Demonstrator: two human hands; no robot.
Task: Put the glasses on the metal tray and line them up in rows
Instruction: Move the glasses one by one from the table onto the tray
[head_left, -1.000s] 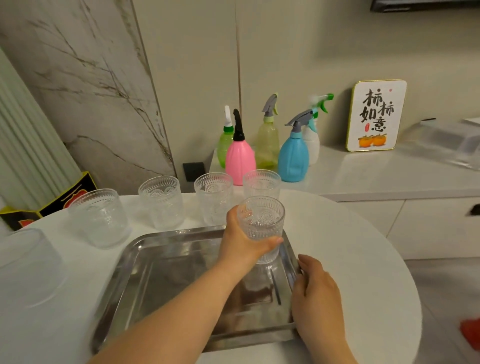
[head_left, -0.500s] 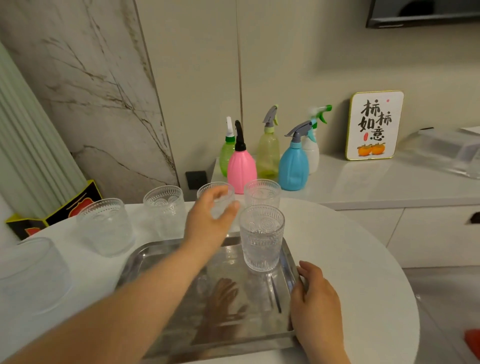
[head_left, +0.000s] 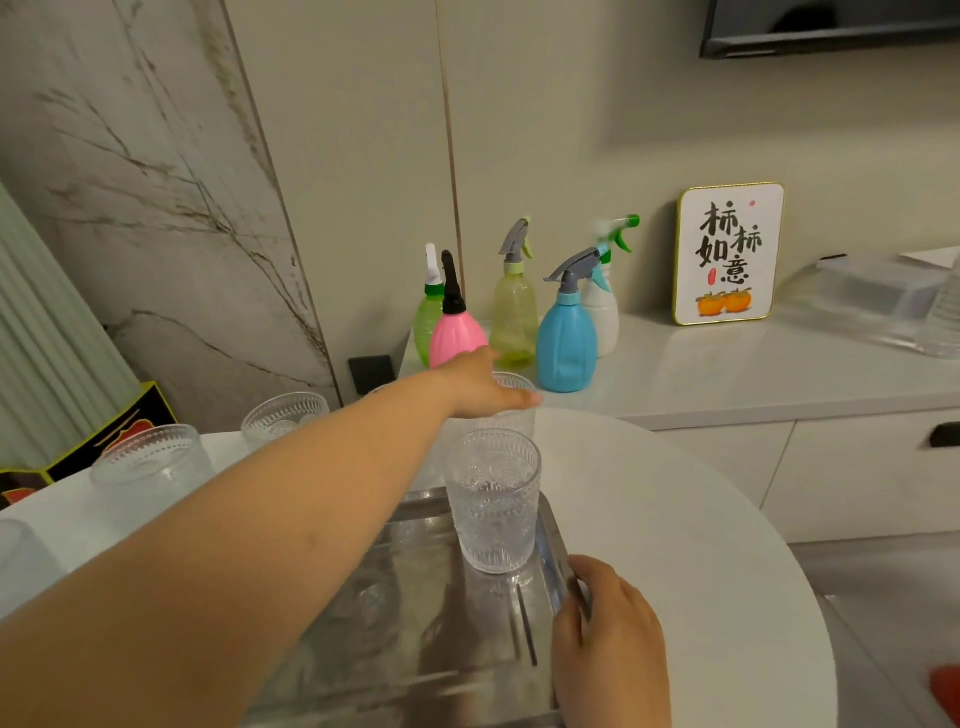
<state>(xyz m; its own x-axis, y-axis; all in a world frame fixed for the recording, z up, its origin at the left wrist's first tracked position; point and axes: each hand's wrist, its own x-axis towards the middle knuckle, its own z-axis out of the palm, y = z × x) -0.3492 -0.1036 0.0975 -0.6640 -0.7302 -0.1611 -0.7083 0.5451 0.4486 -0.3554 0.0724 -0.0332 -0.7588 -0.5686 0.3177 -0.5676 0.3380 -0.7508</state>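
One glass (head_left: 492, 499) on tray (head_left: 549, 545), far right corner. Left hand (head_left: 480, 387) spread over next glass (head_left: 511, 402), not yet gripping; next: close, lift, set alongside. Right hand (head_left: 610, 642) pinching tray edge.

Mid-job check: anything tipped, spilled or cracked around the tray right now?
Nothing stands out. One glass stands upright in the metal tray's far right corner; the other glasses on the table look upright too. No spill or visible breakage.
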